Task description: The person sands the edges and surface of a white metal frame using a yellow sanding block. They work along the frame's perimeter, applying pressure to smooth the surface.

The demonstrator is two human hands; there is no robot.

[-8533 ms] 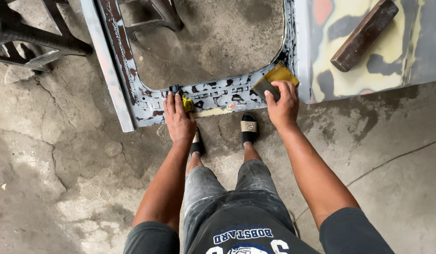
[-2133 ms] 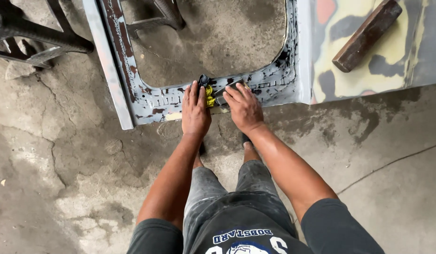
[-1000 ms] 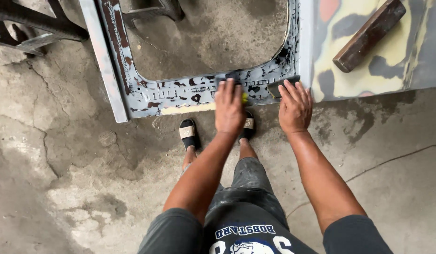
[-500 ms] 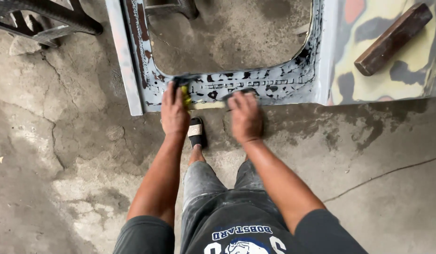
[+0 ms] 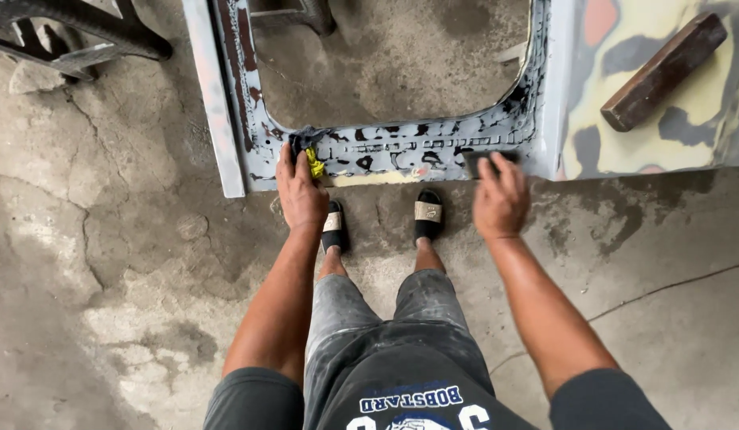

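Observation:
A grey car door panel [image 5: 385, 147] with patchy dark spots and a window opening lies flat before me. My left hand [image 5: 300, 189] presses a dark and yellow rag [image 5: 309, 150] onto the panel's near edge at the left. My right hand [image 5: 499, 193] holds a dark flat sanding pad [image 5: 478, 160] against the same edge further right, near the panel's lower corner. My two feet in black sandals [image 5: 381, 220] stand just below the panel's edge between the hands.
A brown wooden block [image 5: 662, 70] rests on the yellow and grey filler-patched part of the panel at the right. Dark metal stand legs [image 5: 82, 32] are at the top left. Cracked, stained concrete floor [image 5: 106, 271] surrounds everything.
Over the earlier frames both hands slid along the panel's near edge. Since half a second ago my right hand has moved right to the corner, while my left stays at the left end.

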